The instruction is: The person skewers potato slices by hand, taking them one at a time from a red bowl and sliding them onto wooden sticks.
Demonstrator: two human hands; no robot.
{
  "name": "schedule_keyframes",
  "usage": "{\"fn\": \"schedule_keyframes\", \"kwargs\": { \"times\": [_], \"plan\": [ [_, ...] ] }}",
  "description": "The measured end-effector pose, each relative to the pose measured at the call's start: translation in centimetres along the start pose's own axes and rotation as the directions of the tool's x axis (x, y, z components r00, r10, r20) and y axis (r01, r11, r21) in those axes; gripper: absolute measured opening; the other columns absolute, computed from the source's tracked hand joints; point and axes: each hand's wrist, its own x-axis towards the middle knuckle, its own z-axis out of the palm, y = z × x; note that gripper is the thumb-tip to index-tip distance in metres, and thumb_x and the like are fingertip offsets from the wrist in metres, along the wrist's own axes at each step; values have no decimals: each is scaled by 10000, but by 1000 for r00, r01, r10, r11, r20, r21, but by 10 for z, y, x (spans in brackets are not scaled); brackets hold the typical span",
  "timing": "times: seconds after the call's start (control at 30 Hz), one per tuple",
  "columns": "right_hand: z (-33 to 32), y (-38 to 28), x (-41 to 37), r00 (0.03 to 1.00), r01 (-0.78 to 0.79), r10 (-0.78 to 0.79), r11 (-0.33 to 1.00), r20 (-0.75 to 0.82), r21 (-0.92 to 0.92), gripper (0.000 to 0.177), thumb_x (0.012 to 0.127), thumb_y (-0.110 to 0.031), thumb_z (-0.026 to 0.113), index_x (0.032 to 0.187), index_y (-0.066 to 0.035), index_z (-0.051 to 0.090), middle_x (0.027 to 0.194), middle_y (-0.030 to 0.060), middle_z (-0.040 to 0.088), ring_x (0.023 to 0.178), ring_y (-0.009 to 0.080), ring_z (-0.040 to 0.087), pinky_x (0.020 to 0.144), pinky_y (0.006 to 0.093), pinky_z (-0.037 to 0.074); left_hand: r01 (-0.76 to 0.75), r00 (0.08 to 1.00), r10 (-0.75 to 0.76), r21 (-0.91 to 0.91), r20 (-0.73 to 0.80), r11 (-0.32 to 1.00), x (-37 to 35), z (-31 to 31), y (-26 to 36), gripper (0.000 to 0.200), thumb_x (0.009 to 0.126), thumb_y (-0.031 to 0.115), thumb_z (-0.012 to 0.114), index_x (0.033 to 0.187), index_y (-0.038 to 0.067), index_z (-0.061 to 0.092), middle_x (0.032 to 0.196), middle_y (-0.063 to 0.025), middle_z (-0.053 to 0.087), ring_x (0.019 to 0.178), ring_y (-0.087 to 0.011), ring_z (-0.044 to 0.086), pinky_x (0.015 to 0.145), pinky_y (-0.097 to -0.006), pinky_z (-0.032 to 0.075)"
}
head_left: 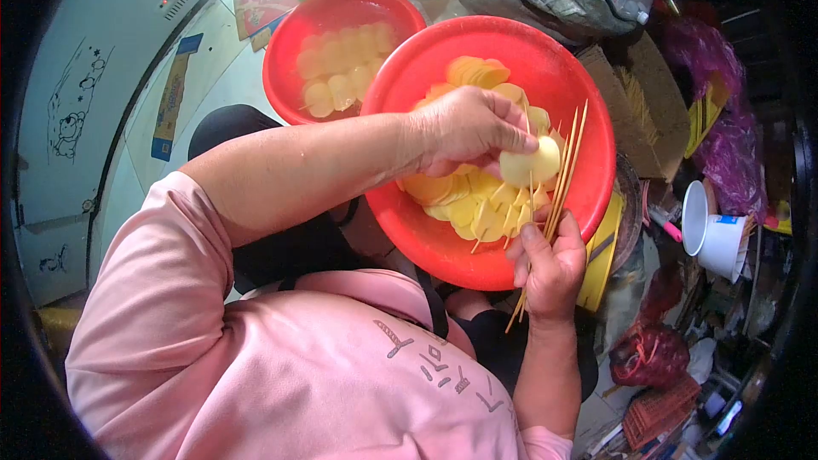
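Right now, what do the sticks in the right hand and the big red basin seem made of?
Sticks: thin, straight, pale tan and matte, likely bamboo or wood skewers. Red basin: smooth, glossy and evenly coloured, with a rolled rim, probably moulded plastic.

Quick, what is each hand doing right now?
Left hand: closed, pinching a potato slice.
Right hand: closed around a bundle of wooden skewers.

Pale tiled floor; white cabinet, perhaps a freezer, at left
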Motion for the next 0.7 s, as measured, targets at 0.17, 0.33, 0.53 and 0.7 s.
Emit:
{"fn": "schedule_keyframes", "kwargs": {
  "times": [0.17, 0.33, 0.53, 0.7],
  "plan": [
    [1, -2, 4, 999, 13, -13, 1000, -33, 2, 154, 885, -156, 591, 953, -43, 512, 623, 55, 571, 391, 64, 427, 365, 179, 320, -80, 997, 80, 13, -16, 997, 5, -2, 4, 161, 822, 138, 681, 943, 62, 606, 866, -25, 631, 796, -155, 628, 715, -308, 525],
    [-6, -3, 1, 999, -27, 27, 999, -18, 22, 146, 888, -168, 596, 906, -40, 528, 604, 43, 565, 393, 73, 460, 374, 175, 343, -214, 971, 205, -72, -122, 974, 11, -22, 34, 191, 855, 135, 640, 997, 23, 579, 941, -71, 644, 855, -195, 651, 785, -328, 538],
    [5, 1, -1, 997, 42, -38, 998, -73, 53, 151, 875, -113, 604, 971, -18, 537, 629, 44, 565, 425, 87, 486, 382, 188, 382, -47, 998, 48, -36, 28, 998, 3, -8, 8, 185, 841, 150, 663, 974, 38, 601, 889, -49, 645, 809, -157, 641, 728, -298, 527],
    [6, 5, 7, 986, 125, -116, 990, -117, 67, 240, 861, -104, 623, 1058, 1, 533, 695, 46, 575, 498, 102, 523, 409, 226, 459, 33, 993, -56, 212, 101, 977, -15, 17, -17, 157, 823, 187, 695, 912, 68, 643, 836, 3, 638, 753, -99, 597, 634, -229, 475]
  ]
}}
